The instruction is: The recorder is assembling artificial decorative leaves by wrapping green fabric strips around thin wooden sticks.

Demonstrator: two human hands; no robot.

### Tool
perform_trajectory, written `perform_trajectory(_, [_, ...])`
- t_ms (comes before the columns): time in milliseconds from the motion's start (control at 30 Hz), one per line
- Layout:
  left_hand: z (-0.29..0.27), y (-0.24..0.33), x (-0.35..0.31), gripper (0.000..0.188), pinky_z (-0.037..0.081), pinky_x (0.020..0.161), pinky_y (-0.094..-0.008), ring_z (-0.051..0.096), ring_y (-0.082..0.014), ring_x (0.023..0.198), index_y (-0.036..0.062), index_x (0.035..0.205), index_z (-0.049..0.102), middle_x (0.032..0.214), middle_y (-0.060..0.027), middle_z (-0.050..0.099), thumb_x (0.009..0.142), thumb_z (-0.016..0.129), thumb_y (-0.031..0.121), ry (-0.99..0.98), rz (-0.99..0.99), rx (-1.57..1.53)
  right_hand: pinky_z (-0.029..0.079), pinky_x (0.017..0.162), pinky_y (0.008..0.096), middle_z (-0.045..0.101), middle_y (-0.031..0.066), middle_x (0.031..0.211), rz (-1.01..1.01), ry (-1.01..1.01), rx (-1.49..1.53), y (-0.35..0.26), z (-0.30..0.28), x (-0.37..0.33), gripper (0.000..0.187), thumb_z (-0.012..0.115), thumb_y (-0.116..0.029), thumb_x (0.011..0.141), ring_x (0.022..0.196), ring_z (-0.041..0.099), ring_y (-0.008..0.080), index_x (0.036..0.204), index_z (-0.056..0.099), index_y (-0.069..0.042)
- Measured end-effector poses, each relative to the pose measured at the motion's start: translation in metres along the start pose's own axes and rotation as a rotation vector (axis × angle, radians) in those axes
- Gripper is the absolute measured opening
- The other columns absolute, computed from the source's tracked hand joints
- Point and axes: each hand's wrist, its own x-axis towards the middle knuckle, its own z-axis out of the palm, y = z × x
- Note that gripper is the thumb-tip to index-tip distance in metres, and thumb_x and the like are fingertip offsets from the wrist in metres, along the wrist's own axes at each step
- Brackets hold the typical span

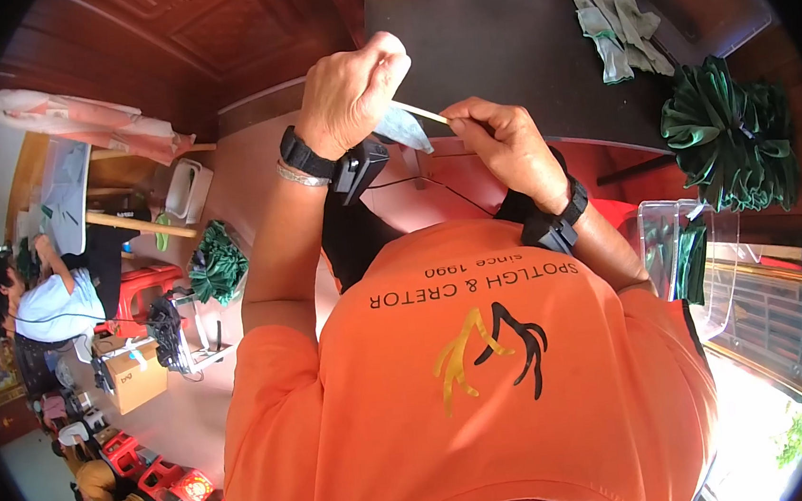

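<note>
A thin pale stick point(423, 112) runs between my two hands in front of my chest, close to the dark table's near edge. My left hand point(354, 92) is closed in a fist around the stick's left end. Out from under that fist hangs a pointed grey-green, leaf-like piece point(404, 129); whether it is fixed to the stick is hidden by the fingers. On the other side, my right hand point(509, 146) pinches the stick's right end between thumb and fingers. Each wrist wears a black strap with a small box.
Grey-green leaf-like pieces point(624, 16) lie on the black table point(488, 42). A ruffled dark green bundle point(730, 136) sits at its right edge, above a clear plastic bin point(712, 319). At left are a seated person point(58, 304), a cardboard box point(138, 376) and another green bundle point(217, 262).
</note>
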Motion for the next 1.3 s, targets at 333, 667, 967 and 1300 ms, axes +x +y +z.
perform_trajectory(333, [-0.009,-0.027,0.000,0.088,0.042,0.063,-0.0232,0.055,-0.0150,0.061,-0.0043,0.102,0.052,0.069,-0.0096,0.060,0.085,0.009,0.070,-0.142,-0.235,-1.001,0.041,0.055,0.0230,0.058,0.0049,0.067,-0.052,0.136,0.032,-0.010,-0.023,-0.013,0.013,0.057,-0.007,0.086,0.058,0.049,0.0069,0.094,0.065,0.000])
perform_trajectory(667, [-0.007,-0.006,0.010,0.076,0.038,0.056,-0.0218,0.050,-0.0093,0.056,-0.0037,0.098,0.057,0.062,-0.0051,0.054,0.087,0.025,0.065,-0.273,0.011,-0.642,0.044,0.058,0.0253,0.060,0.0080,0.069,-0.114,0.061,0.049,-0.002,-0.002,-0.005,0.013,0.055,-0.004,0.085,0.060,0.052,0.0092,0.094,0.064,-0.001])
perform_trajectory(967, [0.052,0.019,-0.001,0.037,0.045,0.069,-0.0300,0.056,-0.0180,0.075,0.0048,0.109,0.051,0.083,-0.0120,0.060,0.093,0.040,0.036,0.566,-0.312,-1.265,0.040,0.060,0.0196,0.054,-0.0042,0.070,0.035,0.224,0.410,0.006,0.021,0.000,0.014,0.056,-0.009,0.090,0.067,0.044,0.0031,0.097,0.064,-0.001])
perform_trajectory(1300, [0.088,0.028,-0.012,0.039,0.039,0.063,-0.0226,0.047,-0.0086,0.068,0.0023,0.099,0.053,0.077,-0.0018,0.050,0.092,0.046,0.040,0.486,-0.384,-1.108,0.029,0.044,0.0175,0.049,-0.0041,0.063,0.214,0.124,0.868,-0.002,0.023,0.006,0.015,0.048,-0.014,0.095,0.050,0.037,0.0011,0.091,0.058,-0.003])
